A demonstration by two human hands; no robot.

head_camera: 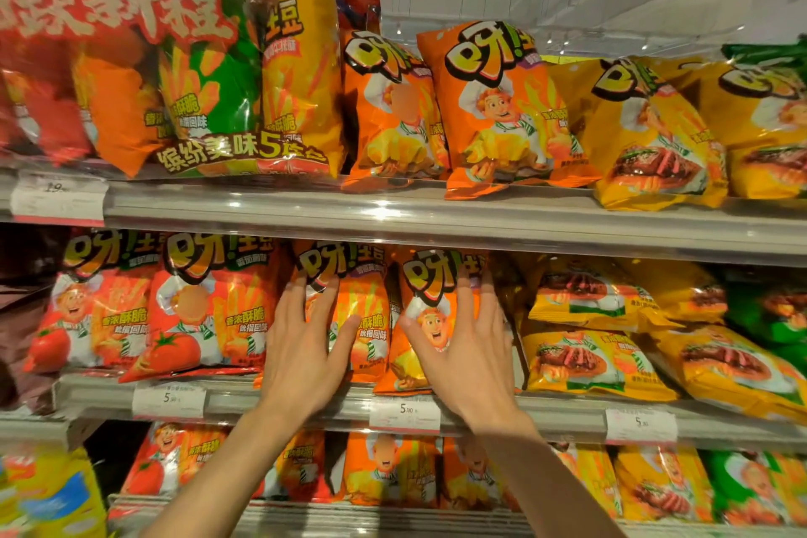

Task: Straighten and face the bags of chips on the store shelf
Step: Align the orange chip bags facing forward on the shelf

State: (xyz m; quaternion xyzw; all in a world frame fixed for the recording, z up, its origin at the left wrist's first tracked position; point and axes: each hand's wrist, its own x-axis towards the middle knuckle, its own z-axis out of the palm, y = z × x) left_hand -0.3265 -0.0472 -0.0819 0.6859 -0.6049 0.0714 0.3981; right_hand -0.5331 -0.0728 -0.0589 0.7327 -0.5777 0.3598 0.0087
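Two hands on glossy orange chip bags, middle shelf

Left hand (305, 345) and right hand (463, 345) lie flat, fingers spread, each pressing a puffy, crinkled foil bag: left bag (362, 319), right bag (419, 345).

We record two bare forearms entering from the bottom edge of the head view, each ending in a bare hand. No sleeve, cuff or glove covers either forearm as far down as the frame shows them. Left hand (305, 345): we see its back, four long slender fingers and a thumb, with short plain nails and knuckle lines visible. Right hand (465, 349): likewise seen from the back, slim fingers, short unpainted nails. We note no ring, watch, bracelet or band on either wrist or finger. Both wrists are narrow; tendon ridges show faintly across the backs. The rest of the person lies outside the frame.
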